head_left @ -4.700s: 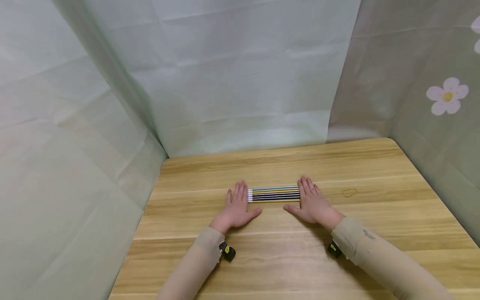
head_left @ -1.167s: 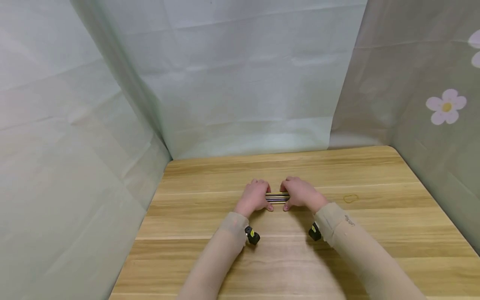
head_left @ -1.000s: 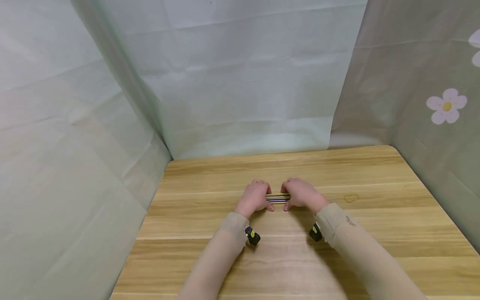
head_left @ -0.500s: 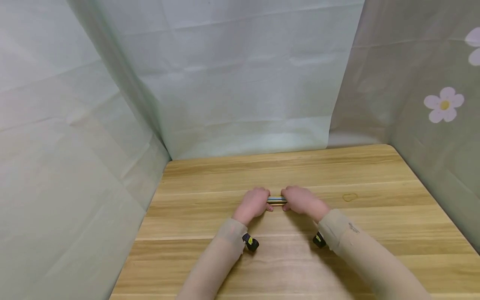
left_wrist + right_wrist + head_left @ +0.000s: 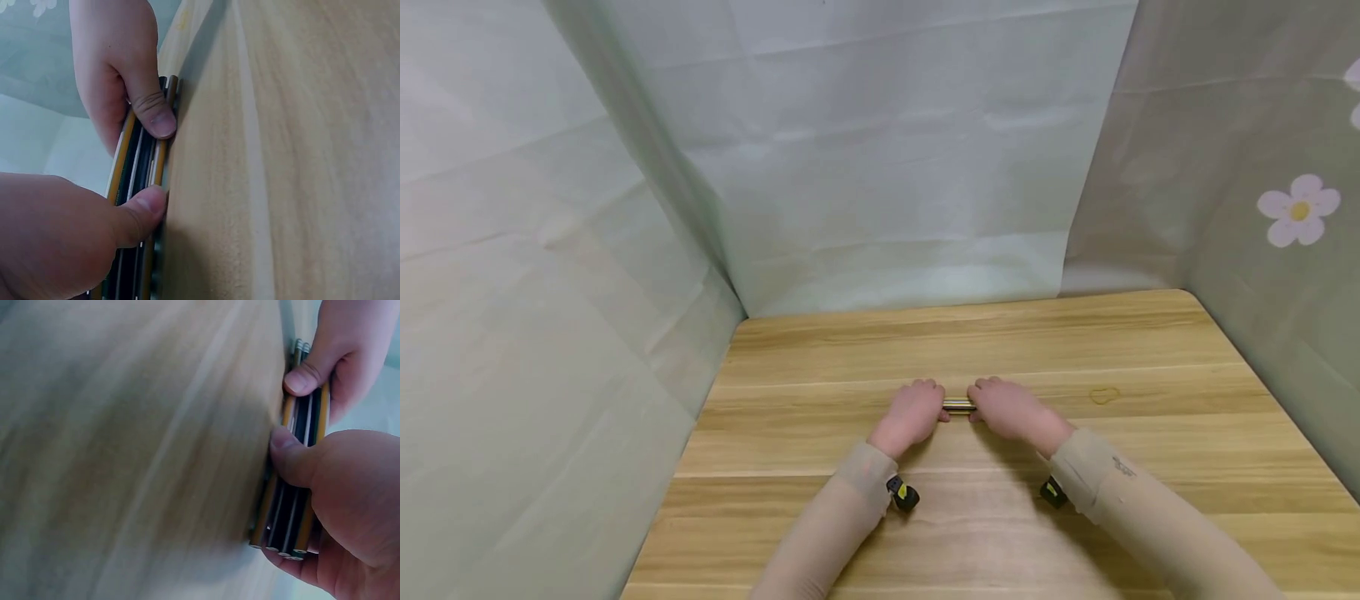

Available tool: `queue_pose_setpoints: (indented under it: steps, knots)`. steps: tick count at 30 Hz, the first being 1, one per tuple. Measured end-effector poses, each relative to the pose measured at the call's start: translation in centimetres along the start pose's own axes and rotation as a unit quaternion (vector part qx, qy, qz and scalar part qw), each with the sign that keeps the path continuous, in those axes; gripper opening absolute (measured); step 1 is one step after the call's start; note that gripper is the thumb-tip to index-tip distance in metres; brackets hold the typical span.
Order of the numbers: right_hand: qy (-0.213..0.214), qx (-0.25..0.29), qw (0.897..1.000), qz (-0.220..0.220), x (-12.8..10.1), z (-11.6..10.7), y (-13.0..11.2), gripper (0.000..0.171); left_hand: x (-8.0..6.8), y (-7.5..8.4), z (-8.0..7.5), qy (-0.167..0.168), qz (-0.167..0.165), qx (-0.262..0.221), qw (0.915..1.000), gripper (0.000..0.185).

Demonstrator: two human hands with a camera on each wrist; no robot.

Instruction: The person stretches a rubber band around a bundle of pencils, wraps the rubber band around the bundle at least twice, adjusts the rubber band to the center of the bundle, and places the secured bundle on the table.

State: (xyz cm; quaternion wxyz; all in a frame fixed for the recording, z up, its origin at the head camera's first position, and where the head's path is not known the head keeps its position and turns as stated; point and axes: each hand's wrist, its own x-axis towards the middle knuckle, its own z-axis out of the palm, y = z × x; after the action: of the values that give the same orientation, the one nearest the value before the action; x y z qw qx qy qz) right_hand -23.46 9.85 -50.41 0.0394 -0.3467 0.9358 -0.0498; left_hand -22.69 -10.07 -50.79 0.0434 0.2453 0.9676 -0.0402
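A bundle of pencils (image 5: 958, 406), striped in yellow, black and white, lies crosswise at the middle of the table. My left hand (image 5: 916, 412) grips its left part and my right hand (image 5: 1011, 410) grips its right part, leaving a short stretch bare between them. In the left wrist view both thumbs press the near side of the pencils (image 5: 139, 162). The right wrist view shows the blunt ends of the pencils (image 5: 289, 519) beyond my right hand, gathered close together. Most of the fingers behind the bundle are hidden.
A thin yellow rubber band (image 5: 1104, 396) lies on the wooden table (image 5: 820, 350) to the right of my right hand. Pale cloth walls (image 5: 880, 208) stand at the back and sides of the table.
Earlier my flat hands touched the ends of a flat row of pencils. Both hands have since moved inward and closed around the pencils, which are now squeezed into a narrower bundle.
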Motion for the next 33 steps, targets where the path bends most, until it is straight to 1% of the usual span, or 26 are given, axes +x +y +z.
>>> queue_pose_setpoints:
  steps: [3, 5, 7, 11, 14, 19, 22, 27, 29, 31, 33]
  knots:
    - [0.008, -0.015, 1.0, -0.005, -0.2, 0.2, -0.1, 0.023, -0.1, 0.2, 0.0, 0.003, -0.003, 0.002, 1.0, 0.031]
    - [0.013, -0.016, 1.0, -0.004, -0.2, 0.3, -0.1, 0.022, -0.1, 0.2, 0.0, 0.013, -0.004, 0.001, 0.9999, 0.029]
    - [0.023, -0.013, 1.0, -0.003, -0.1, 0.3, 0.0, 0.021, 0.0, 0.1, 0.0, 0.028, -0.001, 0.008, 0.9996, 0.026]
    - [0.055, -0.017, 0.998, -0.004, 0.1, 0.1, 0.2, 0.013, 0.0, -0.1, -0.2, 0.078, 0.009, 0.042, 0.996, 0.023]
    - [0.079, -0.022, 0.997, -0.014, 0.2, -0.2, 0.3, 0.008, -0.1, -0.2, -0.4, 0.099, 0.009, 0.059, 0.9933, 0.023]
    - [0.104, -0.024, 0.994, -0.031, 0.4, -0.8, 0.4, 0.006, 0.1, 0.0, -0.8, 0.104, 0.02, 0.04, 0.9936, 0.03]
    - [0.112, -0.033, 0.992, -0.035, 0.3, -0.9, 0.3, 0.009, 0.3, 0.2, -0.8, 0.106, 0.03, 0.036, 0.9933, 0.033]
    - [0.123, -0.043, 0.991, -0.033, 0.1, -0.6, 0.2, 0.012, 0.4, 0.5, -0.6, 0.11, 0.03, 0.047, 0.9924, 0.026]
    - [0.125, -0.043, 0.991, -0.03, 0.0, -0.4, 0.2, 0.01, 0.5, 0.6, -0.5, 0.112, 0.032, 0.054, 0.9917, 0.022]
    - [0.125, -0.038, 0.991, -0.027, 0.0, -0.3, 0.1, 0.011, 0.5, 0.6, -0.5, 0.113, 0.034, 0.062, 0.991, 0.019]
    - [0.125, -0.024, 0.992, -0.024, -0.1, -0.4, 0.1, 0.015, 0.5, 0.5, -0.5, 0.116, 0.035, 0.063, 0.9906, 0.02]
